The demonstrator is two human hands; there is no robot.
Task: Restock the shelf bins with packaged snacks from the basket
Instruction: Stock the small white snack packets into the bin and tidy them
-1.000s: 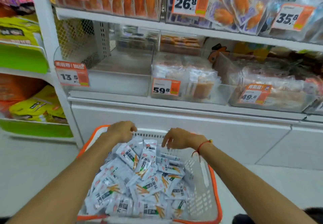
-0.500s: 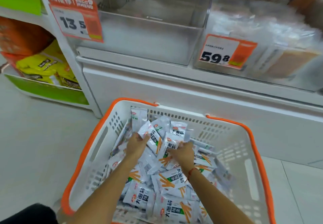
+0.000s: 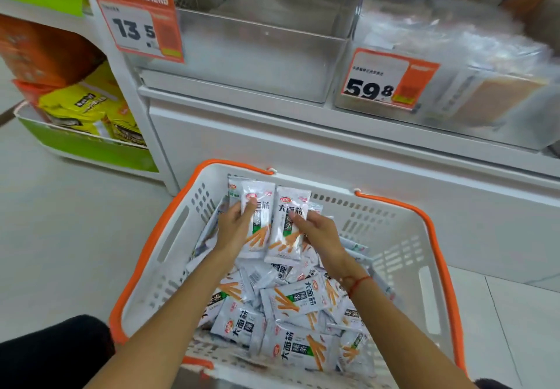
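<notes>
Both hands are down in the white basket (image 3: 169, 237) with orange rims, each lifting snack packets off the heap. The left hand (image 3: 233, 228) pinches a small stack of packets (image 3: 257, 215), fingers curled over its left edge; the right hand (image 3: 318, 231) pinches another packet (image 3: 288, 225) just beside it, fingertips pressed on the printed face. The two held bundles stand nearly upright and touch along their inner edges, long axes running from near to far, top seams pointing at the shelf.

The target looks to be the clear shelf bin (image 3: 242, 55) behind the orange 13.5 price tag (image 3: 138, 21), directly far of and above the hands, slightly to the left. The left hand is the nearer one to it, though both are close to its centre line. Raising the packets with the same orientation would carry them over the bin's front wall.

More packets (image 3: 291, 322) lie loose across the basket floor, near the person. How many packets each grip holds is hard to tell, since the rear ones are covered by the front ones. The bin's inside is blurred and glare-washed; it appears bare, but I cannot be sure. The bin to the right (image 3: 454, 85) with the 59.8 tag holds wrapped goods, smeared and cut off at the frame edge.
</notes>
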